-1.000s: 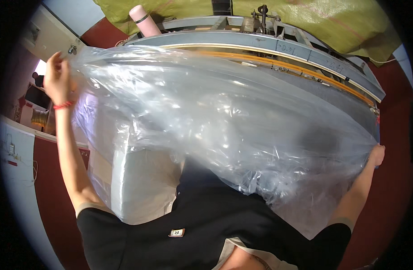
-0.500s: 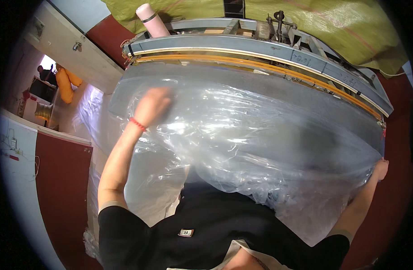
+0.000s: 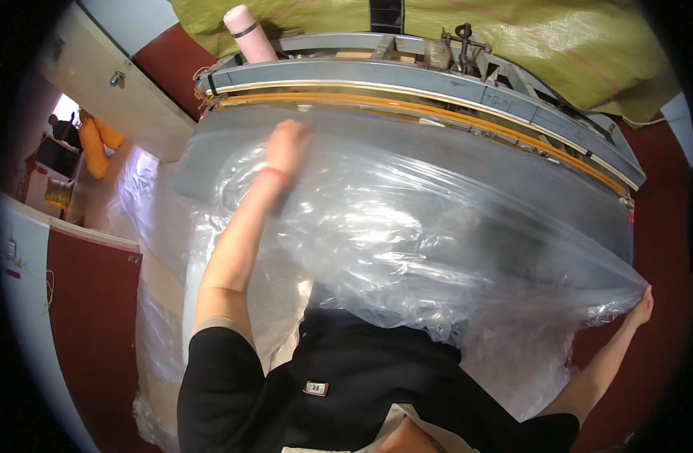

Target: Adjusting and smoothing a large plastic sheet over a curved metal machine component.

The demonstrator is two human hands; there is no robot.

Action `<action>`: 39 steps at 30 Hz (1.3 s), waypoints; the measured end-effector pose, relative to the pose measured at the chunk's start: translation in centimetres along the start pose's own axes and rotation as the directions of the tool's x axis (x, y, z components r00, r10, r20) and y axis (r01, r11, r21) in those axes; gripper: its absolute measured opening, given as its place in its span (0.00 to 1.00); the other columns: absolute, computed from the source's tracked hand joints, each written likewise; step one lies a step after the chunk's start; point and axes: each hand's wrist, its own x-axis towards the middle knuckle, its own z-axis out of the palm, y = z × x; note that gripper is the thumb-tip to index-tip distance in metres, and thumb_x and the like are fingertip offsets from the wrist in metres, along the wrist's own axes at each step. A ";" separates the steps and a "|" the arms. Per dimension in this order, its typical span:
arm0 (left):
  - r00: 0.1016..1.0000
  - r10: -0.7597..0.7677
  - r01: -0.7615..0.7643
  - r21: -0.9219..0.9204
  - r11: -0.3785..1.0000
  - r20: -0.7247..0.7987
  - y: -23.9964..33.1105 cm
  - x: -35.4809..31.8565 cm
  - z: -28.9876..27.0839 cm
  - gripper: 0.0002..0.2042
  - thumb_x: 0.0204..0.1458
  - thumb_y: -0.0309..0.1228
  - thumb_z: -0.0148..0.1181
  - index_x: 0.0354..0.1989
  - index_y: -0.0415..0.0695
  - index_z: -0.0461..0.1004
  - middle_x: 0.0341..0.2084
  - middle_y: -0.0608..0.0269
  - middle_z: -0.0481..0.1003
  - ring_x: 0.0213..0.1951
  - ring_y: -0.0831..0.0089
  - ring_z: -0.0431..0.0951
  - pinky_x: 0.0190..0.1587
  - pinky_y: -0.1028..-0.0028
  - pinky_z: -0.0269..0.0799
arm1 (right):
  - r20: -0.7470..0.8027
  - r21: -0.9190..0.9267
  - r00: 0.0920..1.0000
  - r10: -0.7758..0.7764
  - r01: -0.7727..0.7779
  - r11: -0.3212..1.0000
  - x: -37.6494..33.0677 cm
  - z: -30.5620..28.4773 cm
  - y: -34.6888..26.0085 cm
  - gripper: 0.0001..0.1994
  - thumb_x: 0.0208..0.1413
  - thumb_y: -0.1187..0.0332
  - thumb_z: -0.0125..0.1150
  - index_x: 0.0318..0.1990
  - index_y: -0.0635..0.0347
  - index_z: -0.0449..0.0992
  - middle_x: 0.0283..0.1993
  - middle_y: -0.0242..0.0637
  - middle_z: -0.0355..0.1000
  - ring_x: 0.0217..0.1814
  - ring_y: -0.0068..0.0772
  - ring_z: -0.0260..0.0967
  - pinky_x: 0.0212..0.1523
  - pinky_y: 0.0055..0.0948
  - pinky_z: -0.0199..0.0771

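Note:
A large sheet of clear plastic film (image 3: 437, 226) is spread over the grey table of a long machine (image 3: 407, 83). My left hand (image 3: 287, 145), with a red band at the wrist, lies on the film near the far left of the table, fingers pressed down on the plastic. My right hand (image 3: 642, 305) is stretched out to the right and pinches the film's right corner, pulling it taut. The near edge of the film is bunched against my black shirt.
A pink cylinder-shaped bottle (image 3: 248, 34) stands on the machine's far left end. An orange strip (image 3: 452, 121) runs along the machine's back rail. Green cloth (image 3: 558, 45) hangs behind. More plastic film (image 3: 157, 317) drapes down at the left. A person in orange (image 3: 97, 143) stands far left.
My left hand has swung from the far left, where it held the film's edge up, inward and down onto the film on the table. My right hand keeps its grip at the right corner.

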 end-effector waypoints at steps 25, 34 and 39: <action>0.799 -0.584 0.277 -0.773 0.571 -0.145 -17.8 7.3 4.5 0.10 0.49 0.32 0.53 0.19 0.47 0.63 0.13 0.75 0.62 0.15 0.87 0.55 0.17 0.85 0.47 | -0.063 -0.374 0.895 -0.441 0.388 0.842 -2.9 28.5 0.4 0.09 0.47 0.67 0.56 0.21 0.63 0.68 0.21 0.34 0.68 0.23 0.26 0.65 0.28 0.24 0.66; 0.717 -0.693 0.291 -0.876 0.385 -0.067 -16.9 7.3 2.2 0.04 0.48 0.25 0.44 0.27 0.39 0.65 0.23 0.62 0.70 0.23 0.74 0.71 0.24 0.75 0.72 | -0.053 -0.018 0.990 -0.132 0.132 0.991 -4.8 28.5 -4.5 0.12 0.51 0.64 0.50 0.21 0.61 0.64 0.17 0.35 0.65 0.13 0.23 0.62 0.13 0.20 0.61; 0.733 -0.680 0.274 -0.925 0.264 0.024 -14.3 6.6 0.9 0.03 0.48 0.25 0.47 0.30 0.40 0.66 0.24 0.64 0.69 0.26 0.76 0.70 0.27 0.77 0.70 | 0.227 -0.117 0.948 -0.224 0.255 0.960 -4.9 26.5 -4.8 0.15 0.50 0.61 0.53 0.27 0.67 0.71 0.24 0.36 0.70 0.22 0.24 0.67 0.25 0.22 0.67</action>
